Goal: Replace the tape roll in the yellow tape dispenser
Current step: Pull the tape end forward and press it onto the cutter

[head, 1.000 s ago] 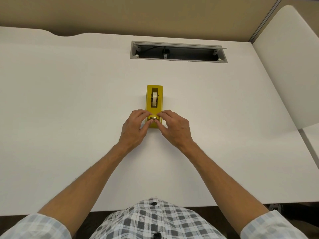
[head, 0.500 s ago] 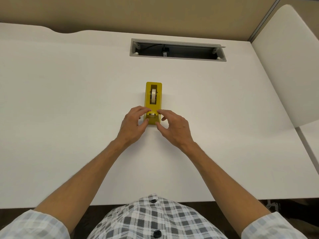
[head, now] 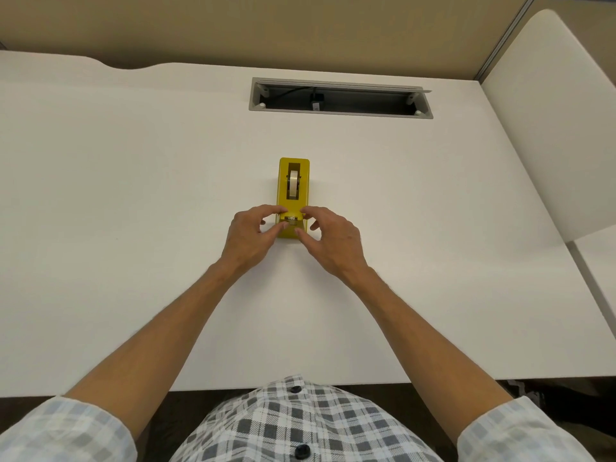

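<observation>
The yellow tape dispenser (head: 282, 195) stands in the middle of the white desk (head: 133, 201), its long axis pointing away from me. A pale tape roll (head: 293, 184) sits upright in its slot. At the near end is the metal cutter (head: 292, 222). My left hand (head: 250, 238) is at the near left corner and my right hand (head: 333, 241) at the near right corner. On both hands the fingers are spread, with the tips resting lightly on the dispenser's sides beside the cutter and nothing held.
A grey cable slot (head: 340, 99) with a plug inside is cut into the desk behind the dispenser. A white curved panel (head: 546, 128) rises at the right edge. A beige partition (head: 266, 28) closes off the back.
My fingertips were pinched together over the cutter; they have since spread apart to either side of it. The dispenser has stayed in place.
</observation>
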